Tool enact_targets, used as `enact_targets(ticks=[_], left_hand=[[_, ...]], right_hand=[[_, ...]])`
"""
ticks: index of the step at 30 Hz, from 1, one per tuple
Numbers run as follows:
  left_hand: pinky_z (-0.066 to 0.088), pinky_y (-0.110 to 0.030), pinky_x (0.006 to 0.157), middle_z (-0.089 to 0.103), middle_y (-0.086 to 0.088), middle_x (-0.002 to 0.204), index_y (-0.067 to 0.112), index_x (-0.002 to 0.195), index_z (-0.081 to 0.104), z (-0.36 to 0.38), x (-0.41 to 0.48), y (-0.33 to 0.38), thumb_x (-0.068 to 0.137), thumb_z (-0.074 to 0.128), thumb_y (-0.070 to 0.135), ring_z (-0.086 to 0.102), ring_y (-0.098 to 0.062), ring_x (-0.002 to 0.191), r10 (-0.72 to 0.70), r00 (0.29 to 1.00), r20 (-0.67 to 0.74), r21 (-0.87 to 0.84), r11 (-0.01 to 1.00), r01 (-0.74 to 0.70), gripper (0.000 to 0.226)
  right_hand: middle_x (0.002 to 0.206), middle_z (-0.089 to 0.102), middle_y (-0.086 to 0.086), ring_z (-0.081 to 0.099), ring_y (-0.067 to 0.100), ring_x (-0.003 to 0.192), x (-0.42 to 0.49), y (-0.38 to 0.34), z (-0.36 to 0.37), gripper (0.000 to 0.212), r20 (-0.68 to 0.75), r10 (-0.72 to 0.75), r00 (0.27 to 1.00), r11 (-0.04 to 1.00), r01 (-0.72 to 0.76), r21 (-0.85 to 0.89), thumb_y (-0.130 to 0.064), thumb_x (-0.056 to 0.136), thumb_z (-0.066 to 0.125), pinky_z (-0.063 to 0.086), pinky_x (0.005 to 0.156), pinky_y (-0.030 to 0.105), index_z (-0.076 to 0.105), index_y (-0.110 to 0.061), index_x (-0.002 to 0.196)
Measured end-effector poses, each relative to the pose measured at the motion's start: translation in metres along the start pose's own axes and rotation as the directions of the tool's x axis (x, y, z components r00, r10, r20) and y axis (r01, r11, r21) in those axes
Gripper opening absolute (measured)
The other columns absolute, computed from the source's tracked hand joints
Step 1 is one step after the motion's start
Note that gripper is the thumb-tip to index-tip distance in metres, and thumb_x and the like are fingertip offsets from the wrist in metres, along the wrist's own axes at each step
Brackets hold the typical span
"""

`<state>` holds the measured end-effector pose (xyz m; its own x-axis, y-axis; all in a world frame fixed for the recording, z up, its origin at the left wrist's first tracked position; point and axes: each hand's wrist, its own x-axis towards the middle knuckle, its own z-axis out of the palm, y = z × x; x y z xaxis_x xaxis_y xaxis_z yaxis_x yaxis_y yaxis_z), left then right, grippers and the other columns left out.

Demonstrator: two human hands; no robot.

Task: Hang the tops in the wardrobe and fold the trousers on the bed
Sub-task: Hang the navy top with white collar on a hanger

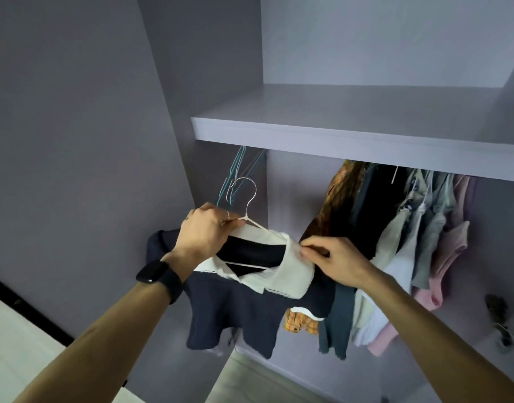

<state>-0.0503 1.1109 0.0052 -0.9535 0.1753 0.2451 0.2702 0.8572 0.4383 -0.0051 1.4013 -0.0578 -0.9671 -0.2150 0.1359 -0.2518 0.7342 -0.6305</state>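
At the wardrobe's hanging bay, a navy top sits on its hanger in both hands, not yet hooked up.

Left hand [204,231] has a narrow grip, fingers pinching the neck of the thin white wire hanger [246,217] just under its hook. Right hand [334,263] pinches the wide white collar [293,274] at the hanger's right shoulder. Between them hangs the short navy-blue knit top [235,312], held in the air below the pale lilac shelf [337,132], near empty teal hangers [235,167] and left of a row of hung garments [410,242]. It looks light, soft and limp, likely to slip off thin wire, so it is best carried by the hanger's neck.
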Motion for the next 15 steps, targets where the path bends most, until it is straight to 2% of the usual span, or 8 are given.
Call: enact_targets(ticks=[2, 4, 6, 9, 13, 15], left_hand=[[0.049, -0.039, 0.097, 0.064, 0.009, 0.115, 0.052, 0.112, 0.072, 0.011, 0.001, -0.007, 0.092, 0.061, 0.057, 0.059, -0.024, 0.114, -0.027, 1.0, -0.002, -0.032, 0.999, 0.027, 0.022], [0.05, -0.036, 0.093, 0.068, 0.008, 0.112, 0.048, 0.11, 0.074, 0.022, 0.002, -0.012, 0.092, 0.063, 0.054, 0.061, -0.022, 0.111, -0.004, 1.0, -0.002, -0.048, 0.999, 0.004, 0.021], [0.05, -0.033, 0.089, 0.07, 0.008, 0.107, 0.045, 0.109, 0.075, 0.034, 0.006, -0.018, 0.092, 0.065, 0.052, 0.063, -0.02, 0.108, 0.052, 0.999, 0.017, -0.049, 0.998, -0.051, 0.022], [0.051, -0.032, 0.085, 0.072, 0.01, 0.104, 0.044, 0.109, 0.075, 0.048, 0.017, -0.022, 0.09, 0.065, 0.054, 0.064, -0.017, 0.105, 0.111, 0.99, 0.083, -0.091, 0.99, -0.104, 0.024], [0.046, -0.029, 0.084, 0.072, 0.011, 0.111, 0.041, 0.113, 0.075, 0.063, 0.039, -0.028, 0.092, 0.063, 0.054, 0.062, -0.017, 0.111, 0.162, 0.979, 0.127, -0.132, 0.981, -0.145, 0.028], [0.048, -0.029, 0.087, 0.072, 0.012, 0.116, 0.041, 0.114, 0.074, 0.07, 0.048, -0.035, 0.092, 0.063, 0.055, 0.062, -0.017, 0.113, 0.189, 0.97, 0.155, -0.151, 0.975, -0.166, 0.028]], right_hand=[[0.085, 0.069, -0.023, 0.064, -0.003, 0.079, -0.004, -0.005, 0.009, 0.018, 0.025, -0.051, 0.998, 0.998, 0.052, -0.046, -0.039, 0.098, 0.062, 0.053, 0.075, 0.03, 0.072, -0.029, 0.11], [0.074, 0.061, -0.022, 0.059, 0.0, 0.069, -0.009, -0.011, 0.016, 0.019, 0.06, -0.061, 0.996, 0.993, 0.067, -0.101, -0.043, 0.098, 0.061, 0.047, 0.066, 0.026, 0.071, -0.028, 0.105], [0.068, 0.055, -0.011, 0.053, 0.011, 0.064, -0.015, -0.014, 0.025, 0.027, 0.093, -0.037, 0.995, 0.992, 0.048, -0.117, -0.048, 0.097, 0.059, 0.044, 0.062, 0.031, 0.06, -0.024, 0.084], [0.071, 0.047, -0.007, 0.048, 0.017, 0.069, -0.019, -0.014, 0.036, 0.041, 0.053, 0.013, 0.999, 0.98, -0.002, -0.2, -0.048, 0.098, 0.057, 0.043, 0.067, 0.037, 0.046, -0.016, 0.074], [0.066, 0.04, -0.01, 0.043, 0.016, 0.066, -0.015, -0.019, 0.037, 0.04, -0.01, 0.079, 0.997, 0.96, -0.079, -0.267, -0.036, 0.101, 0.057, 0.036, 0.064, 0.034, 0.039, -0.017, 0.07], [0.067, 0.043, -0.01, 0.048, 0.019, 0.068, -0.015, -0.024, 0.04, 0.035, -0.036, 0.119, 0.992, 0.948, -0.124, -0.293, -0.034, 0.101, 0.055, 0.039, 0.065, 0.037, 0.042, -0.018, 0.073]])
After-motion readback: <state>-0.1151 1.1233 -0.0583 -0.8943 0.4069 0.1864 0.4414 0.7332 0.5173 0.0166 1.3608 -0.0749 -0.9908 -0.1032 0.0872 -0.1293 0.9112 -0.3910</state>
